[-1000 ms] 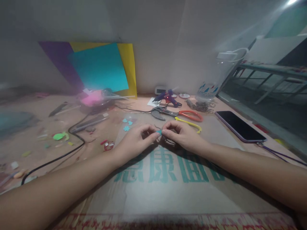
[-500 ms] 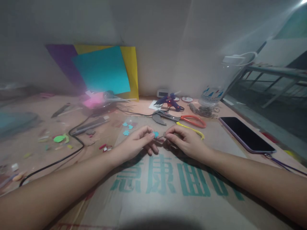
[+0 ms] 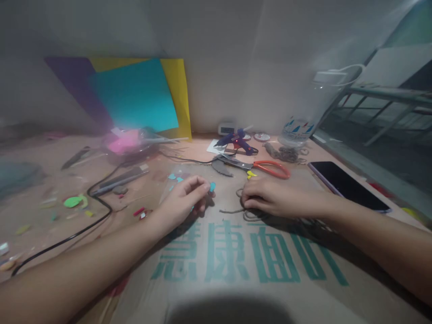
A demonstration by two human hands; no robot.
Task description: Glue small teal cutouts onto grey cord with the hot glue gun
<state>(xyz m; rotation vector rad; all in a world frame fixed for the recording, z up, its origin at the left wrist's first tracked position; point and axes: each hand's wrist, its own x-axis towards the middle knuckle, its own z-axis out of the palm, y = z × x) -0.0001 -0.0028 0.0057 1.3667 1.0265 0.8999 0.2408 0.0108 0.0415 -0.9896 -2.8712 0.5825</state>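
My left hand [image 3: 189, 195] is closed, pinching a small turquoise cutout [image 3: 212, 186] between thumb and fingers above the cardboard. My right hand [image 3: 263, 195] is curled with its fingers on a thin grey-brown cord [image 3: 253, 216], which lies in loops on the cardboard, one end pointing left. The rest of the cord runs under my right wrist, partly hidden. Just beyond my left hand lie a few loose turquoise cutouts [image 3: 172, 177]. Scissors with an orange handle [image 3: 274, 169] lie behind my right hand, which covers most of a yellow handle [image 3: 251, 174].
A purple glue gun [image 3: 236, 140] with a red light stands near a small digital clock [image 3: 227, 129]. At right are a phone [image 3: 347, 184] and a clear bottle [image 3: 299, 117]. A black cable [image 3: 74, 234] crosses the left side among scraps. Coloured sheets [image 3: 135, 96] lean on the wall.
My right hand has parted from the left, moving right and down onto the cord. The turquoise cutout stays in my left hand, which has shifted slightly left. More cord now shows on the cardboard.
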